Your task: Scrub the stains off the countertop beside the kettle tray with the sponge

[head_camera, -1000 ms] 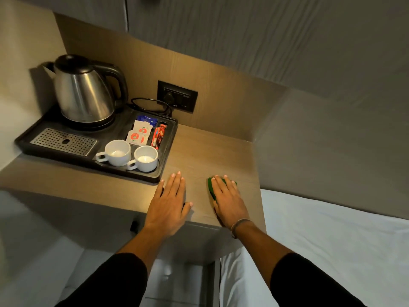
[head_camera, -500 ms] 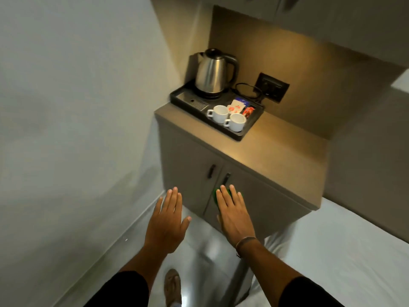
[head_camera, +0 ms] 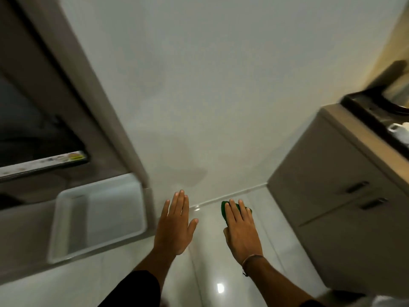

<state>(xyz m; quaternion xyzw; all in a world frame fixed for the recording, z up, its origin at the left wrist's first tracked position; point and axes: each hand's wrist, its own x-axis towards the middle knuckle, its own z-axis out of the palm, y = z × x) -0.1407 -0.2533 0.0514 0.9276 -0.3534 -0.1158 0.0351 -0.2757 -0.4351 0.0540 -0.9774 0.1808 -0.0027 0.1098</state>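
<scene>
My right hand point(head_camera: 240, 227) is held out flat over the floor with the green sponge point(head_camera: 225, 210) under its palm and fingers; only the sponge's far edge shows. My left hand point(head_camera: 174, 224) is spread flat beside it, holding nothing. The countertop point(head_camera: 363, 138) and the black kettle tray point(head_camera: 376, 107) lie far off at the right edge, well away from both hands. A white cup point(head_camera: 400, 128) stands in the tray. The kettle is cut off by the frame edge.
The cabinet point(head_camera: 345, 196) with two dark door handles stands at the right. A white rectangular tray point(head_camera: 97, 216) sits on a grey ledge at the left, below a dark opening. A white wall lies ahead, with glossy floor tiles point(head_camera: 219, 273) below my hands.
The view has swung left and back from the counter. Both hands left the countertop and now hang over the floor, the right one still on the sponge.
</scene>
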